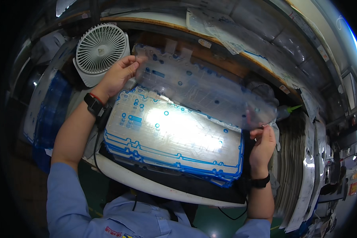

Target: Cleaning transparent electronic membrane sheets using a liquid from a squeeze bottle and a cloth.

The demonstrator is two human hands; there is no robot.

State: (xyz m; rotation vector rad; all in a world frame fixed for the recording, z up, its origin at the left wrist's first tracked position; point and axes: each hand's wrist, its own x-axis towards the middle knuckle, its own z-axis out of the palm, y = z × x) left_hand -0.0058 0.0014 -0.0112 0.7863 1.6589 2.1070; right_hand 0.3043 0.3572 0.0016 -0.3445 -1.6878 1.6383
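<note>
Both hands, left hand (pixel 119 75) and right hand (pixel 261 144), pinch 1 clear blue-printed plastic sheet (pixel 202 85) with closed fingers, lifted off the blue-edged sheet stack (pixel 170 139); many remain.

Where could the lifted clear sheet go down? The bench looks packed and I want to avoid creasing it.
Little bare room shows. The stack of blue-edged sheets fills the white board; only the board's near rim is bare. The fan crowds the left hand, and stacked sheets crowd the right hand. The clear sheet spans both.

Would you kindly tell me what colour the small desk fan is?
The desk fan is white, seen best in the head view.
</note>
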